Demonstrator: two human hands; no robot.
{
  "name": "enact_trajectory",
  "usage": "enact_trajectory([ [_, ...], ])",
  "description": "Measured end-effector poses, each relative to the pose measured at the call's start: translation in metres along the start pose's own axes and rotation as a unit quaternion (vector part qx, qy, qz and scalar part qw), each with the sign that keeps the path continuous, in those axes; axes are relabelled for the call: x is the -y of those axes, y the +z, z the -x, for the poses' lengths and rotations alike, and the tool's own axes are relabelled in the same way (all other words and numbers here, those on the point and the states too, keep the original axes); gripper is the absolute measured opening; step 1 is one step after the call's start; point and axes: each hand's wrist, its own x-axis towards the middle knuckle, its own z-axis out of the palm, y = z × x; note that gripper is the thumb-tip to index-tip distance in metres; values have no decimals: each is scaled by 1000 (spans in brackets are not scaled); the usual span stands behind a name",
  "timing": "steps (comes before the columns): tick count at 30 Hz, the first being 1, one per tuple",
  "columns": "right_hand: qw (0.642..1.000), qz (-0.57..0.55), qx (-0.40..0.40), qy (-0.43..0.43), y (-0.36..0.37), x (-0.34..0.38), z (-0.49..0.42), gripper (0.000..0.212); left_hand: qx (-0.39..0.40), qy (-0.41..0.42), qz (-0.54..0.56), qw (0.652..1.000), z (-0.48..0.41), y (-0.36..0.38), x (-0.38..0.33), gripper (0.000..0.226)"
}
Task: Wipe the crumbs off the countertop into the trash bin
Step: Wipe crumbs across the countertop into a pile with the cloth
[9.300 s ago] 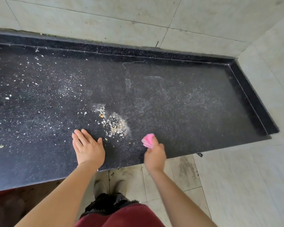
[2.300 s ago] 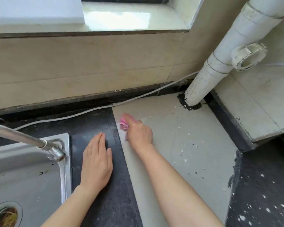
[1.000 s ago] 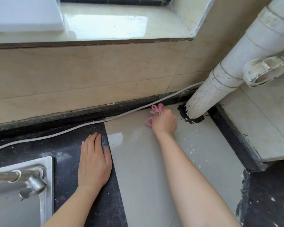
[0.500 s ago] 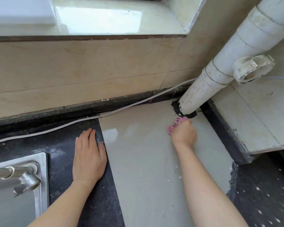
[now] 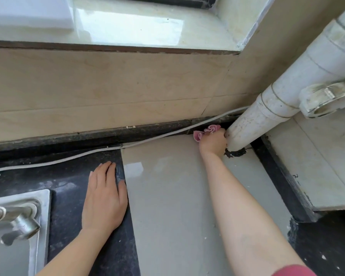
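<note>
Seen from the head camera, looking down at a kitchen corner: the right hand [image 5: 213, 140] is clenched around a small pink cloth [image 5: 207, 131], bunched so its ruffled folds poke out past the knuckles, pressed into the back corner of a pale grey countertop tile [image 5: 173, 196] right against the base of a white drain pipe [image 5: 253, 120]. The left hand [image 5: 105, 198] lies flat, fingers released and spread, on the black stone counter [image 5: 68, 206] beside a steel sink [image 5: 18, 236] and its tap [image 5: 14, 222]. A white cable [image 5: 88, 154] runs along the wall behind. Scattered white crumbs [image 5: 324, 256] speckle the dark counter at lower right; a few dot the tile. No trash bin is visible. That cloth looks soft, light and limp, best gripped bunched in the fist so a pad of fabric drags crumbs along.
</note>
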Motion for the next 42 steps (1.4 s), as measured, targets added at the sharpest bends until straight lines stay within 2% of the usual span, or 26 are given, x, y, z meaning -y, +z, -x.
enact_trajectory([
  [3,981,174,35,-80,-22,-19,8,36,4,2,0,1000,1,-2,-2,53],
  [6,959,271,64,-57,-50,-39,17,36,9,-3,6,1000,0,-5,-5,53],
  [8,963,255,38,-79,-50,-35,20,34,10,-2,7,1000,0,-6,-7,51],
  [10,963,228,27,-139,-34,-16,21,37,11,-6,9,1000,0,-5,-5,46],
  [12,953,225,56,-194,-17,-4,20,46,10,-3,5,1000,0,-2,-4,46],
  [14,949,225,77,-206,-13,-12,15,50,8,-3,5,1000,0,-2,-4,46],
  [18,957,230,42,-173,-42,-65,17,42,7,-3,4,1000,0,-3,-4,47],
  [21,971,224,15,-84,-82,-104,24,36,9,-5,7,1000,0,-5,-6,47],
  [24,971,241,8,6,-119,-121,28,33,9,-4,4,1000,1,-6,-7,47],
  [26,975,221,-10,-6,-119,-107,34,33,7,-4,-1,1000,1,-5,-7,47],
  [28,983,178,6,-56,-95,-76,47,38,2,-1,-11,1000,1,-4,-7,46],
  [30,980,147,59,-117,-57,-41,66,41,-4,7,-28,1000,0,-3,-6,45],
  [34,945,173,165,-225,-6,-23,95,41,-12,23,-79,997,2,1,-3,45],
  [38,964,159,106,-184,-36,-72,90,45,-20,40,-94,995,3,-1,-6,53],
  [42,979,161,62,-112,-85,-136,88,36,-14,56,-108,993,8,-4,-12,53],
])
